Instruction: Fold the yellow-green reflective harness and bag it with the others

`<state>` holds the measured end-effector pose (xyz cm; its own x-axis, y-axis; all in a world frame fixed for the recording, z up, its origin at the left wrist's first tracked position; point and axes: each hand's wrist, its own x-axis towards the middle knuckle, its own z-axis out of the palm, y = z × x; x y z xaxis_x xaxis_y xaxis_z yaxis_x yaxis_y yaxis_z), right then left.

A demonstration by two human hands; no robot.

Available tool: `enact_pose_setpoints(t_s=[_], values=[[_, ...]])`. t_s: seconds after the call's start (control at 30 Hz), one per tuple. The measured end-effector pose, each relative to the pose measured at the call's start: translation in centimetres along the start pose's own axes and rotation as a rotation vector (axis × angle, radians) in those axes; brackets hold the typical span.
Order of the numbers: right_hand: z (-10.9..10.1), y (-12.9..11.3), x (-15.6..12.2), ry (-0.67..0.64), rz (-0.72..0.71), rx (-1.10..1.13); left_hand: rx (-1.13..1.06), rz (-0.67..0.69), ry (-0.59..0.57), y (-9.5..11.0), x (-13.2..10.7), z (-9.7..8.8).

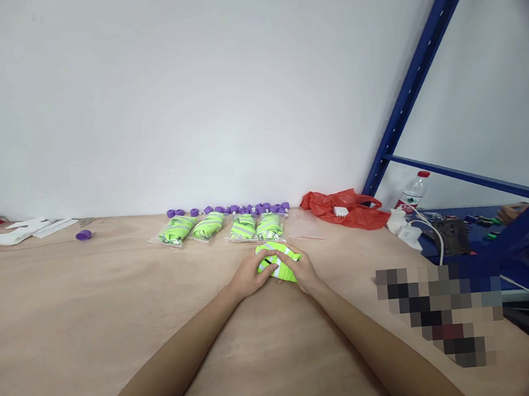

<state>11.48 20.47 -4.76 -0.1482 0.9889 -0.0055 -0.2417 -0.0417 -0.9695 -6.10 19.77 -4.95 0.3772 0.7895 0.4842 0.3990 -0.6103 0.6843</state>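
Observation:
Just below the middle of the head view is a folded bundle of neon yellow-green reflective fabric (287, 270) with pale silvery stripes. My left hand (253, 271) grips its left side, thumb across the top. On the right side my right hand (303, 269) grips it too, with its thumb and fingers over the edge. The fingers beneath the bundle are mostly hidden. Right behind it lie several clear plastic bags holding similar neon fabric, among them a bag (270, 225) close to my fingertips and another bag (175, 230) farther left.
Small purple caps (260, 208) line the wall, and a larger purple piece (83, 235) lies left. White strips (33, 229) are at the far left. To the right are a red plastic bag (352, 209), a bottle (413, 192), a blue metal frame (414, 88) and a pixelated patch.

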Motion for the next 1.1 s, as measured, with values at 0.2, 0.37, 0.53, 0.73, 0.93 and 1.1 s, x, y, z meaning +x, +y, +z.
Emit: enact_pose_setpoints(t_s=[0.2,0.37,0.53,0.73,0.93,1.1], values=[[-0.2,-0.1,0.1,0.009,0.001,0.008,-0.181,-0.109,-0.014,0.0,0.0,-0.1],[-0.5,-0.2,0.2,0.025,-0.007,0.003,-0.298,-0.145,-0.006,-0.6,0.2,0.0],[-0.7,-0.3,0.3,0.048,-0.018,0.033,-0.493,-0.171,-0.007,-1.4,0.5,0.3],[-1.0,-0.7,0.3,0.046,-0.024,0.118,-0.664,-0.282,-0.092,-1.6,0.7,0.2],[-0.7,-1.0,0.2,0.014,-0.01,0.116,-0.624,-0.283,-0.032,-1.3,0.7,0.8],[-0.3,-0.3,0.0,0.029,-0.059,0.065,-0.519,-0.273,-0.002,-1.3,0.8,0.9]])
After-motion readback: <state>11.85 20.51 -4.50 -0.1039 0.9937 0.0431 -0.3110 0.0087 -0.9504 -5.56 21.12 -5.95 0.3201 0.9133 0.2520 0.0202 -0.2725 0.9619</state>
